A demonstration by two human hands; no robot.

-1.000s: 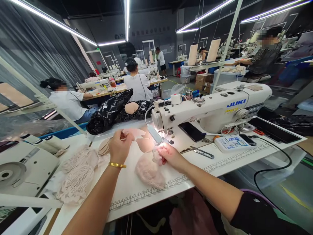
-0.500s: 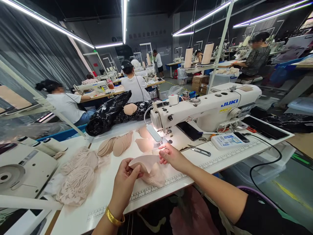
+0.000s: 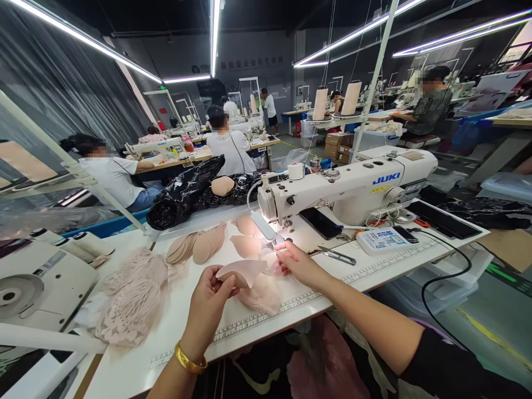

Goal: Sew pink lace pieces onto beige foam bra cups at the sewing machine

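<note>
My left hand (image 3: 214,293) is closed on a beige moulded bra cup (image 3: 243,271), thumb on its near side and fingers behind. Beneath the cup, sheer beige fabric (image 3: 264,296) lies crumpled on the table, and part of it runs up toward the needle area. My right hand (image 3: 301,267) pinches the edge of this fabric just in front of the lit sewing machine head (image 3: 270,202); its fingertips partly hide the fabric. Another bra cup (image 3: 245,246) rests left of the needle area, apart from both hands.
Stacked bra cups (image 3: 205,244) and a heap of beige lace (image 3: 133,299) lie to the left. Right of my hand are thread snips (image 3: 336,255), a phone (image 3: 321,221) and a white box (image 3: 380,239). Black plastic bags (image 3: 187,191) line the far edge. Co-workers sit beyond.
My left hand has shifted slightly left with the bra cup, which is tilted a little differently. My right hand has moved slightly right, its fingers still at the fabric. The view has turned slightly.
</note>
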